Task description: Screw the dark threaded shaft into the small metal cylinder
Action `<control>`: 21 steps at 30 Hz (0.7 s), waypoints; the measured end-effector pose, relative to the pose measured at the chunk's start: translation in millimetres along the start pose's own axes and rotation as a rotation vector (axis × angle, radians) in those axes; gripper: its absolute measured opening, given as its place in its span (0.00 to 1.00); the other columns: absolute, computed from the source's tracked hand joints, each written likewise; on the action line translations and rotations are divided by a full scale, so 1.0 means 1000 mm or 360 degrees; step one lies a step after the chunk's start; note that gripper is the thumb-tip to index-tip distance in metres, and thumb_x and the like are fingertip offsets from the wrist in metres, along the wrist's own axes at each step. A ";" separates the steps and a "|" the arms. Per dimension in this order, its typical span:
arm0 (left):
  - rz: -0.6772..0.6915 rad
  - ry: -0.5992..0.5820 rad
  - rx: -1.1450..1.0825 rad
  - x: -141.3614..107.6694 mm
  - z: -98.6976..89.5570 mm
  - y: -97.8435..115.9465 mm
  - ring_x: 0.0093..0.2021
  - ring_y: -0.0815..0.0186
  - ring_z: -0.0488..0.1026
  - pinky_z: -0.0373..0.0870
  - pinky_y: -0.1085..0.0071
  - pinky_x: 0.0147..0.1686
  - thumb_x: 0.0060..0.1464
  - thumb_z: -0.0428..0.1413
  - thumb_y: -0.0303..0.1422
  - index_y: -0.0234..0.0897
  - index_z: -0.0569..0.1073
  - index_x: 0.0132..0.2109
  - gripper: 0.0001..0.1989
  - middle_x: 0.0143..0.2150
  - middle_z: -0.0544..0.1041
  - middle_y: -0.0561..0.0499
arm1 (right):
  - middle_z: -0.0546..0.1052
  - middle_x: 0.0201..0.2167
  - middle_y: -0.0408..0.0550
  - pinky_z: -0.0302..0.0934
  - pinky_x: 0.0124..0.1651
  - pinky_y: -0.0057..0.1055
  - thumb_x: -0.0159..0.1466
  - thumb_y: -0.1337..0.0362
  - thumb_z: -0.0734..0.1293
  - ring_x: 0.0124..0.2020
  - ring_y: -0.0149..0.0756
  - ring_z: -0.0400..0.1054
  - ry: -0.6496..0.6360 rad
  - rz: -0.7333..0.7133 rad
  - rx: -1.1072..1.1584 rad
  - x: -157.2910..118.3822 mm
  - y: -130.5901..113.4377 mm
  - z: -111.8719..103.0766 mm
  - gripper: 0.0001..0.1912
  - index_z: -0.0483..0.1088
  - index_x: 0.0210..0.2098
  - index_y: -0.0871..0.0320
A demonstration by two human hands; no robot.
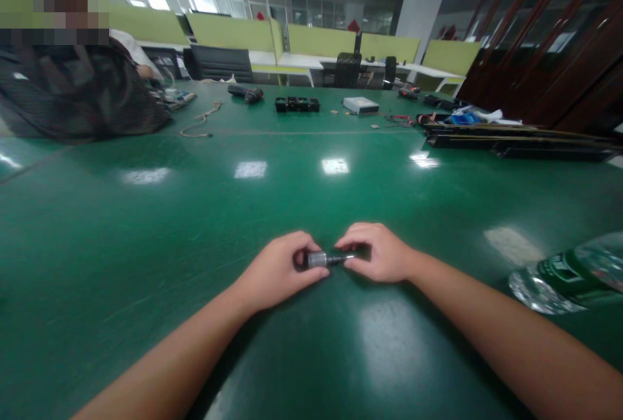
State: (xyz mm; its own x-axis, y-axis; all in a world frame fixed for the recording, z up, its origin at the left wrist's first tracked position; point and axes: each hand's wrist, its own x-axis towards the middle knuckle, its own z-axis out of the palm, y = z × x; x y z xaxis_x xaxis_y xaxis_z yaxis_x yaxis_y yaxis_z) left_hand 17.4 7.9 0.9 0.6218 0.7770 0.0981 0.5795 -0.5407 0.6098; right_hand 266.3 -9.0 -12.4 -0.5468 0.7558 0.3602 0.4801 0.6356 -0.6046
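Low over the green tabletop, a small grey cylinder with a thin dark shaft (318, 259) lies on its side between my two hands. My left hand (287, 271) is curled around the thick grey end, its thumb along the near side and fingers along the far side. At the other end, the thumb and forefinger of my right hand (377, 252) close about the slim shaft, whose bright metal tip points right. The exact kind of this part is too small to make out. Part of its left end is hidden by my fingers.
A clear plastic bottle with a green label (564, 277) lies at the right. Farther off are a dark bag (82, 92), a cord (202, 118), a power drill (246, 93), a black block (296, 104), a silver box (360, 105) and long black strips (511, 137). A person sits at far left.
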 end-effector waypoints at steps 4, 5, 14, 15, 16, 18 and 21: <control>0.0014 0.0009 -0.0009 0.000 0.000 -0.001 0.31 0.65 0.70 0.62 0.72 0.31 0.52 0.63 0.42 0.39 0.76 0.38 0.12 0.31 0.74 0.53 | 0.79 0.36 0.50 0.66 0.42 0.33 0.57 0.68 0.71 0.36 0.37 0.72 -0.0008 0.0006 -0.0013 0.001 -0.001 0.000 0.13 0.76 0.43 0.59; 0.0014 0.0008 -0.0010 0.000 0.000 -0.001 0.31 0.65 0.70 0.62 0.72 0.31 0.52 0.63 0.42 0.39 0.76 0.38 0.12 0.31 0.74 0.53 | 0.79 0.36 0.50 0.66 0.42 0.33 0.57 0.68 0.71 0.36 0.37 0.72 -0.0013 0.0009 -0.0022 0.001 -0.001 0.001 0.13 0.76 0.43 0.59; 0.0005 0.0000 0.0030 0.000 0.001 0.000 0.31 0.65 0.69 0.61 0.72 0.30 0.50 0.64 0.40 0.38 0.76 0.39 0.12 0.31 0.73 0.54 | 0.79 0.36 0.48 0.64 0.41 0.31 0.57 0.64 0.73 0.35 0.35 0.71 -0.0042 0.0061 -0.0071 0.003 -0.008 0.006 0.12 0.77 0.42 0.59; 0.0013 -0.0001 0.0036 0.000 0.001 0.000 0.31 0.65 0.69 0.61 0.72 0.30 0.50 0.64 0.39 0.38 0.76 0.39 0.12 0.31 0.73 0.54 | 0.79 0.35 0.48 0.63 0.40 0.30 0.58 0.64 0.73 0.35 0.35 0.71 -0.0041 0.0063 -0.0079 0.003 -0.008 0.007 0.12 0.77 0.41 0.58; 0.0022 -0.0002 0.0041 0.000 0.001 0.000 0.31 0.65 0.69 0.61 0.72 0.30 0.50 0.63 0.39 0.39 0.76 0.39 0.11 0.31 0.73 0.54 | 0.79 0.35 0.47 0.63 0.40 0.30 0.58 0.64 0.73 0.35 0.35 0.71 -0.0044 0.0061 -0.0087 0.004 -0.009 0.008 0.11 0.77 0.41 0.58; 0.0037 -0.0002 0.0050 0.000 0.001 -0.001 0.31 0.66 0.69 0.61 0.72 0.30 0.51 0.63 0.39 0.39 0.76 0.38 0.11 0.31 0.73 0.54 | 0.79 0.34 0.46 0.62 0.40 0.30 0.59 0.64 0.73 0.35 0.34 0.71 -0.0056 0.0047 -0.0101 0.004 -0.010 0.009 0.09 0.77 0.40 0.57; 0.0052 0.0005 0.0058 0.000 0.001 -0.002 0.31 0.65 0.69 0.61 0.72 0.30 0.51 0.63 0.39 0.39 0.75 0.38 0.11 0.31 0.73 0.54 | 0.79 0.33 0.46 0.61 0.41 0.30 0.60 0.65 0.72 0.34 0.34 0.70 -0.0070 0.0025 -0.0136 0.004 -0.012 0.011 0.07 0.77 0.40 0.57</control>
State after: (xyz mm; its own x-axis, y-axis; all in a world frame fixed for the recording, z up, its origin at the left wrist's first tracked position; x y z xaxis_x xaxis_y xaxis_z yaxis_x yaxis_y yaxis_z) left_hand 16.9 8.3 -0.9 0.6391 0.7597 0.1201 0.5777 -0.5772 0.5772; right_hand 250.5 -15.6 -11.3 -0.5675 0.7594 0.3183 0.5447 0.6361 -0.5465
